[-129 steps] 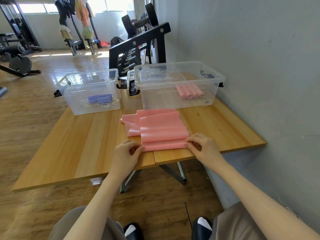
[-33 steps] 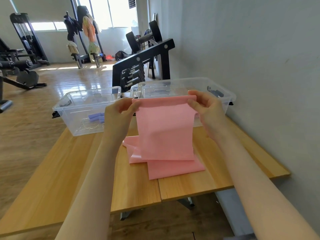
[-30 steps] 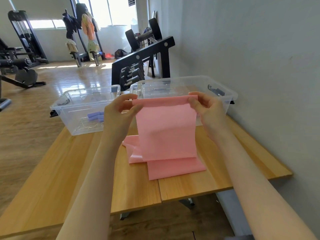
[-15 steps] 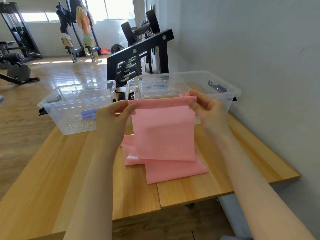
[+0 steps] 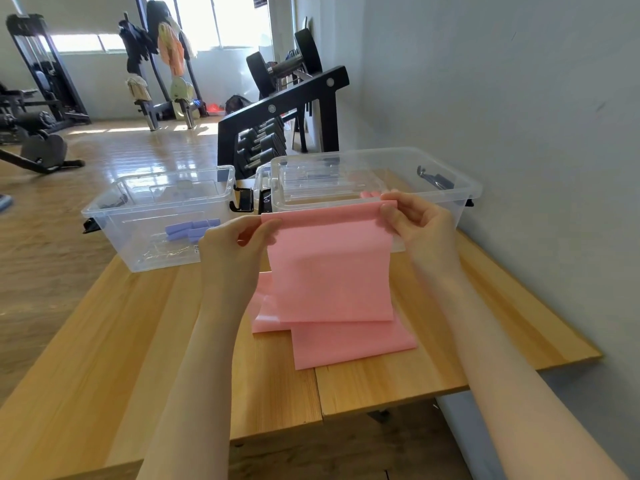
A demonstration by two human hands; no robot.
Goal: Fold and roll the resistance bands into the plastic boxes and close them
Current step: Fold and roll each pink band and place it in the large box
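Pink resistance band [image 5: 332, 268] hangs between my two hands above the wooden table [image 5: 104, 341], its top edge running level from left to right and its flat face turned toward me. My left hand [image 5: 235, 244] pinches the top left corner, thumb and fingers curled onto the edge, and my right hand [image 5: 420, 223] pinches the top right corner in the same way, so the held part drops straight down like a small curtain. Its long axis runs downward from my hands to the table and then away along the boards: the lower part lies flat on the wood, folded over itself, with one layer reaching toward me and to the right and another poking out to the left beneath my left wrist. Just behind the raised edge stands the larger clear plastic box [image 5: 464, 188], open at the top, with a clear lid lying inside it; a bit of pink shows inside it just beyond my right fingers, too hidden for me to tell what it is. To the left of that box, near but apart, stands the smaller clear box [image 5: 104, 216], also open, with purple rolled bands [image 5: 192, 228] lying on its floor. Beyond the table a black dumbbell rack [image 5: 277, 109] stands by the grey wall [image 5: 519, 98].
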